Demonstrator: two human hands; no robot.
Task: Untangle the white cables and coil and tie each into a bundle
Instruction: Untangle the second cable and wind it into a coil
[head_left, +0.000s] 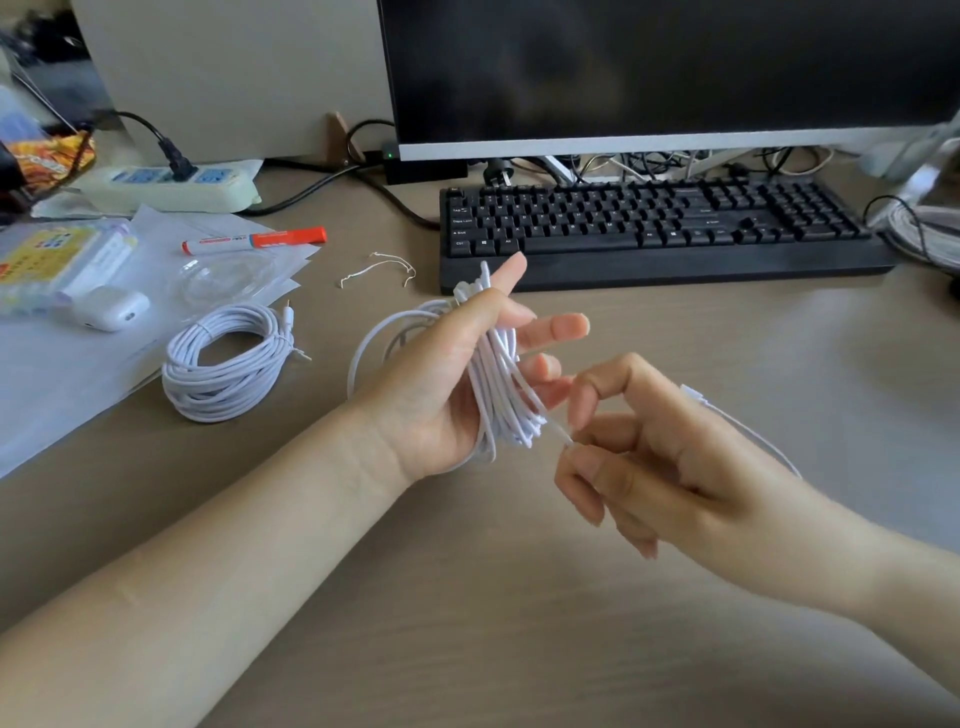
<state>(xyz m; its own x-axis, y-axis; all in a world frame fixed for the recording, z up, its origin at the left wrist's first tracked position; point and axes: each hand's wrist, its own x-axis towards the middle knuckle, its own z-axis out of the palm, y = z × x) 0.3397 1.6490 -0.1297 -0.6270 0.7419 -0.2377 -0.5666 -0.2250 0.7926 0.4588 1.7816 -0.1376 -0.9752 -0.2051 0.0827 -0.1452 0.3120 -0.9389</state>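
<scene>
One coil (228, 361) is finished, tied, and laid on the desk (675, 338). A second cable (501, 395) is wound around the left hand (457, 379), its end pinched by the right hand (649, 452). Tying remains; a twist tie (376, 270) lies nearby.

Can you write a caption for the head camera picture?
Left hand holds a white cable coil; right hand pinches its end.

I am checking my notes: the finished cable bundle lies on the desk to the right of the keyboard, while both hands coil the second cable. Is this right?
Not quite. The head view shows the finished bundle lying left of the keyboard, not right. The rest holds.
</scene>
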